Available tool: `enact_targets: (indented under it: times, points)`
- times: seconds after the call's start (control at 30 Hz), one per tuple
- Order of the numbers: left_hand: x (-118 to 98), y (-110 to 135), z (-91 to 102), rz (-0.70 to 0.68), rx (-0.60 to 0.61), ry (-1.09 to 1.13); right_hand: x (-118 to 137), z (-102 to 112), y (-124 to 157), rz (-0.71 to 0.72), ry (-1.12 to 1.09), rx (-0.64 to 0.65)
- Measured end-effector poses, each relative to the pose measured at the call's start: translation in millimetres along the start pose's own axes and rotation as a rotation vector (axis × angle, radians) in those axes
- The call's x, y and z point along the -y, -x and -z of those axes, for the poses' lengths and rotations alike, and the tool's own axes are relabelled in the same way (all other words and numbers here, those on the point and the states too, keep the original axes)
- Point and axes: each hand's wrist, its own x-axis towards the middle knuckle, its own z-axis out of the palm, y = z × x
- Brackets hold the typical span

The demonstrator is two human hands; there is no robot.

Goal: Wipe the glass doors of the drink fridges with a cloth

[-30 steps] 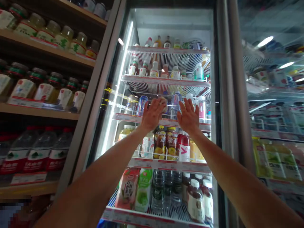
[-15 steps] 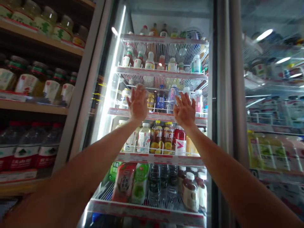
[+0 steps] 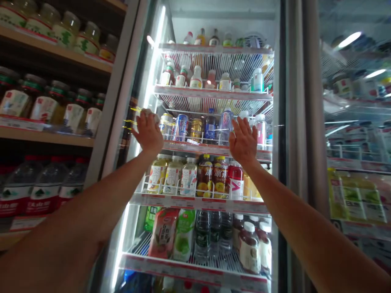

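Observation:
Both my arms reach up toward the glass door of a lit drinks fridge. My left hand is spread out near the door's left side, in front of the bright light strip. A pale blur shows at its fingertips; whether that is a cloth or a reflection I cannot tell. My right hand is raised with its fingers outstretched, in front of the middle shelf and close to a purple-labelled bottle. No object shows in it. Whether either palm touches the glass is hard to see.
Behind the glass, wire shelves carry bottles and cans, with tea bottles and cartons lower down. To the left stands a wooden rack of bottles. A metal door frame and another glazed fridge are at right.
My left hand has swept left, from in front of the middle-shelf cans to the light strip. My right hand stays at nearly the same place on the door. The view has shifted slightly.

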Motion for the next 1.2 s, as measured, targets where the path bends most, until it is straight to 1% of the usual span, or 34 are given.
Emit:
enact_targets:
  times: [0.07,0.13,0.17,0.2,0.23,0.27,0.3,0.4,0.43,0.47,0.5,0.53,0.57,0.67,0.7,0.73,0.77,0.8,0.9,0.93,0.97,1.0,1.07,1.1,1.2]
  points:
    - [-27,21,-9.3,-0.142,0.062,0.013,0,1,0,-0.003,0.006,0.015]
    - [-53,42,-18.5,-0.318,0.127,0.043,-1,2,1,0.0,0.016,0.03]
    - [-62,49,-21.5,-0.394,0.149,0.06,-1,3,1,0.006,0.02,0.033]
    - [-67,52,-23.0,-0.453,0.166,0.074,-2,3,1,0.012,0.021,0.034]
    - [-67,52,-23.0,-0.481,0.174,0.084,-2,3,1,0.016,0.02,0.033]
    - [-62,49,-21.5,-0.459,0.168,0.086,-2,3,1,0.016,0.018,0.031]
    - [-54,42,-19.2,-0.389,0.149,0.081,-3,2,1,0.015,0.016,0.028]
    - [-23,18,-10.9,-0.083,0.054,0.053,-2,0,0,0.013,0.013,0.018]
    - [-16,14,-9.1,-0.006,0.025,0.043,-1,0,0,0.016,0.013,0.018]
    - [-14,13,-8.1,0.03,0.011,0.035,-1,-1,0,0.018,0.014,0.02]
    - [-15,15,-8.0,0.026,0.014,0.028,0,-1,-1,0.018,0.015,0.022]
    - [-21,21,-8.7,-0.025,0.035,0.026,0,-1,-1,0.017,0.014,0.027]
    - [-30,30,-10.0,-0.12,0.072,0.03,0,0,-1,0.015,0.015,0.036]
    - [-56,52,-15.0,-0.474,0.201,0.059,-1,3,-1,0.016,0.029,0.08]
    - [-59,55,-15.6,-0.542,0.219,0.066,-2,5,0,0.026,0.037,0.099]
    - [-58,53,-15.3,-0.556,0.217,0.067,-3,7,2,0.039,0.047,0.116]
    - [-53,49,-13.8,-0.503,0.194,0.063,-4,8,3,0.051,0.057,0.13]
    - [-44,41,-11.6,-0.415,0.16,0.057,-5,9,5,0.059,0.067,0.138]
    - [-8,18,-3.0,-0.096,0.042,0.03,-6,9,11,0.041,0.084,0.13]
    - [1,13,-0.9,-0.026,0.012,0.021,-6,8,12,0.032,0.082,0.121]
    - [7,12,0.4,0.009,-0.008,0.013,-6,7,13,0.025,0.076,0.114]
    - [8,14,0.6,0.009,-0.011,0.008,-6,6,13,0.023,0.069,0.111]
    - [-1,27,-2.3,-0.072,0.028,0.007,-6,4,14,0.025,0.048,0.108]
    - [-9,37,-5.3,-0.158,0.066,0.015,-6,4,14,0.026,0.035,0.106]
    - [-35,66,-15.4,-0.508,0.179,0.061,-7,6,14,0.028,0.008,0.088]
